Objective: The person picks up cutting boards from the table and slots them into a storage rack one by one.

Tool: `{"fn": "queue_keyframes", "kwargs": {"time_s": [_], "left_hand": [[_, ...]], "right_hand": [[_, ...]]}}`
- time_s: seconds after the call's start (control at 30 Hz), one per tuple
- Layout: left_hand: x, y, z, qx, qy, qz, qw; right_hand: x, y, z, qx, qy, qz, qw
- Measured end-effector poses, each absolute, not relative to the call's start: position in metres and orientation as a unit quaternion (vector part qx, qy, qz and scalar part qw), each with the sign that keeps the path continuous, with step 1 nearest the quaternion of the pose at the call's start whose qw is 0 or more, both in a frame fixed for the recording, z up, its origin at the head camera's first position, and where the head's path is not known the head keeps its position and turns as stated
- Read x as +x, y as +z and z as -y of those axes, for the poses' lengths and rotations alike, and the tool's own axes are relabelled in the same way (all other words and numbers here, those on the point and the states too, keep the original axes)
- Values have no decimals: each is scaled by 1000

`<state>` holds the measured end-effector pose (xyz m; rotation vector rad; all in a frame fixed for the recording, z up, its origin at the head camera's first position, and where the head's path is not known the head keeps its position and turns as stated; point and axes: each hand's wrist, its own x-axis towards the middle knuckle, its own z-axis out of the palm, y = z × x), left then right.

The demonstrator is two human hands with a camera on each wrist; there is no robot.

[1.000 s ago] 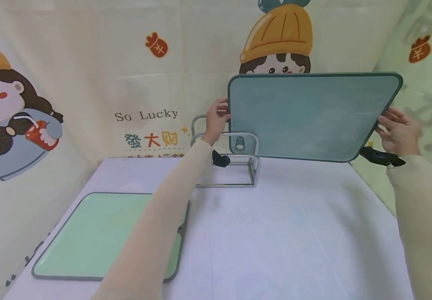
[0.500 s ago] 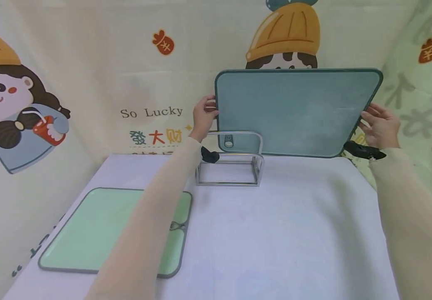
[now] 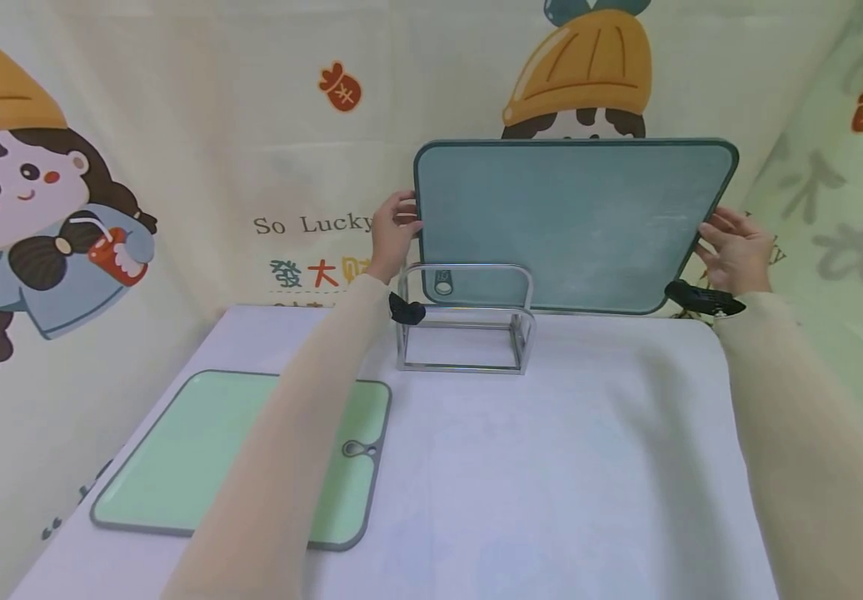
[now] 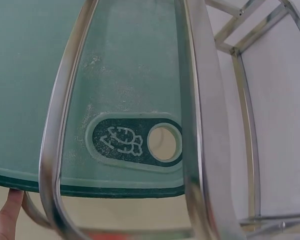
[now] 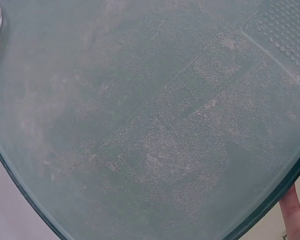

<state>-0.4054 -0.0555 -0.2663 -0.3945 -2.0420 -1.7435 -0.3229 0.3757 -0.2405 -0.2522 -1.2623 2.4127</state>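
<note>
A teal cutting board [image 3: 566, 225] stands upright at the back of the table, held between both hands. My left hand [image 3: 394, 229] grips its left edge and my right hand [image 3: 727, 250] grips its right edge. Its lower left corner, with the hang hole [image 3: 442, 286], shows behind the front loop of a chrome rack [image 3: 465, 321]. The left wrist view has that hole [image 4: 162, 142] between the rack's bars [image 4: 200, 125], with fingertips [image 4: 5, 215] below the board's edge. The right wrist view is filled by the scuffed board face [image 5: 140, 125]. Whether the board sits in a slot is unclear.
A light green cutting board [image 3: 236, 458] lies flat on the left of the white table [image 3: 589, 467], partly under my left sleeve. A printed cartoon backdrop closes in the back and both sides. The rack stands near the back edge.
Both hands have carried the teal board to the left, so its lower left corner now lines up behind the rack's loop. The green board has not moved.
</note>
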Motion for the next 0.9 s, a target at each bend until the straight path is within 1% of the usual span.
{"fn": "queue_keyframes", "kwargs": {"time_s": [0.37, 0.6, 0.73, 0.9], "left_hand": [[-396, -263, 79, -123, -646, 724, 209], [-399, -267, 95, -120, -643, 722, 226], [-398, -266, 105, -111, -647, 720, 225], [-387, -258, 116, -92, -647, 725, 215]], "right_hand": [[-333, -239, -353, -98, 863, 455, 197], [-337, -239, -336, -84, 853, 473, 205], [-342, -240, -328, -82, 854, 473, 202], [-345, -237, -317, -79, 858, 471, 192]]}}
